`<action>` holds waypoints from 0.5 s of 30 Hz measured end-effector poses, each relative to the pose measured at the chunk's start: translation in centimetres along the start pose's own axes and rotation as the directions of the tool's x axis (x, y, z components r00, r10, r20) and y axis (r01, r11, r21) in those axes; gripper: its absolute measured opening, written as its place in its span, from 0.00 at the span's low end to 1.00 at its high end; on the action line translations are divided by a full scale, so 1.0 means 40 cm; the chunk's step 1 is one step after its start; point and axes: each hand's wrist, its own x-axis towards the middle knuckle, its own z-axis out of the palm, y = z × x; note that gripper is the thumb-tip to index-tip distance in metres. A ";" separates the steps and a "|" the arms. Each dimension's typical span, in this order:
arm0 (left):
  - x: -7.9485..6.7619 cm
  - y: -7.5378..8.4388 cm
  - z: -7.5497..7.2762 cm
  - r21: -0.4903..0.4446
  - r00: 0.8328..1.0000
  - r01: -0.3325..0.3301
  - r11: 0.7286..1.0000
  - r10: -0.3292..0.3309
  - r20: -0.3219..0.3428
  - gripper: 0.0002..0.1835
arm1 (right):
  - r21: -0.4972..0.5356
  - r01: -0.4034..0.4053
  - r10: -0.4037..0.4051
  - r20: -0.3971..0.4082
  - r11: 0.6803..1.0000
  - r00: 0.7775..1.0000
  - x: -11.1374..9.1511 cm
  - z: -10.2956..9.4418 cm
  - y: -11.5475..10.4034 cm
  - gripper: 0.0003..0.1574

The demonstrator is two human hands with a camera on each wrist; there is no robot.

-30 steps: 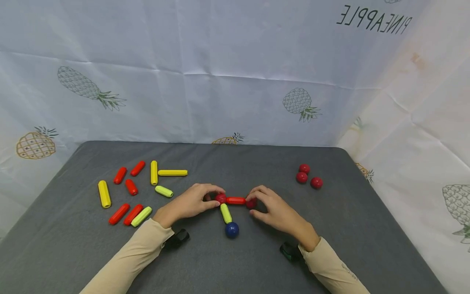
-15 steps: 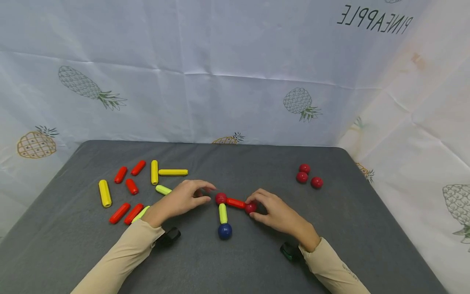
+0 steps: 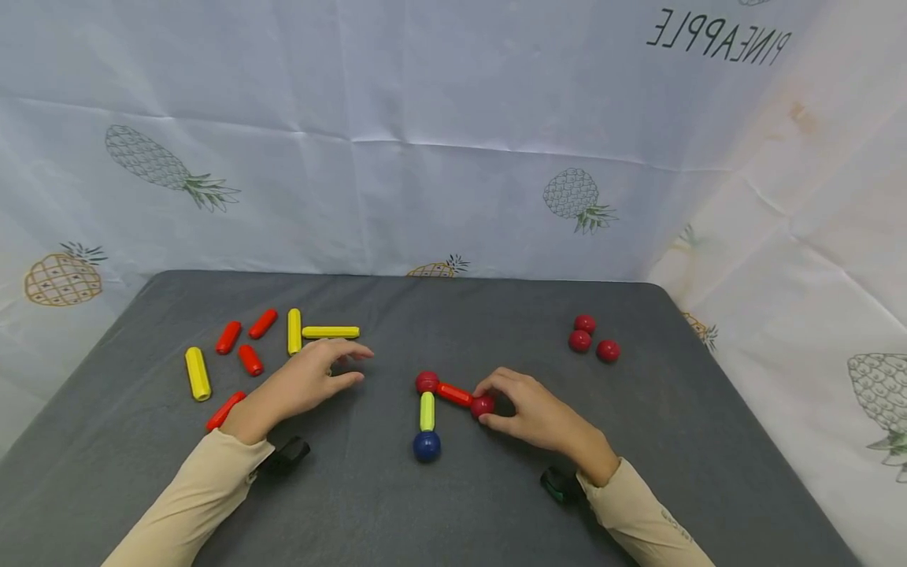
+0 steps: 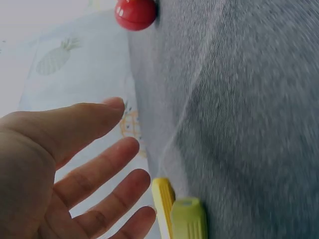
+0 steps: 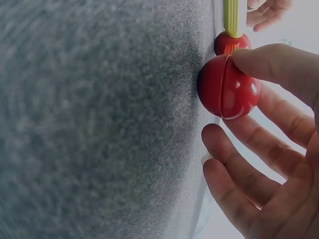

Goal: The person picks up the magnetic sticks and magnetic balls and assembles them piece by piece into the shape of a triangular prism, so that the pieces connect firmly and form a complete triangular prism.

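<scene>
My right hand (image 3: 531,405) pinches a red ball (image 3: 483,405) between thumb and fingers. In the right wrist view the thumb lies on that ball (image 5: 229,87), while two fingers stay off it. A red stick (image 3: 454,394) joins it to another red ball (image 3: 427,382). From there a lime stick (image 3: 427,412) runs toward me to a blue ball (image 3: 427,446). My left hand (image 3: 301,386) is empty, fingers spread, above the loose sticks. In the left wrist view a lime stick (image 4: 189,219) and a yellow stick (image 4: 163,204) lie near its fingers; the head view hides the lime stick.
Several loose sticks lie on the left of the grey table (image 3: 354,504), among them a red stick (image 3: 250,360), a yellow stick (image 3: 198,374) and another yellow stick (image 3: 331,332). Three loose balls (image 3: 579,341) sit at the back right. A patterned cloth (image 3: 439,205) hangs behind.
My left hand has let go of the corner red ball and moved left over the loose sticks. The joined pieces have turned slightly, the right-hand ball coming nearer me. My right hand has barely moved.
</scene>
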 end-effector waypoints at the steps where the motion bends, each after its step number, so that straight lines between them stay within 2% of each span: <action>1: -0.003 -0.003 -0.003 0.010 1.000 0.002 1.000 -0.002 -0.006 0.18 | -0.001 -0.002 0.002 0.001 1.000 1.000 0.000 0.000 -0.001 0.16; 7: -0.017 -0.020 -0.019 0.046 1.000 0.000 0.999 0.002 -0.031 0.18 | -0.007 -0.006 0.006 0.003 1.000 1.000 -0.002 0.000 -0.003 0.17; 15: -0.035 -0.046 -0.046 0.065 1.000 0.020 0.998 -0.018 -0.022 0.18 | 0.003 0.009 -0.009 0.003 1.000 1.000 -0.004 0.002 -0.001 0.16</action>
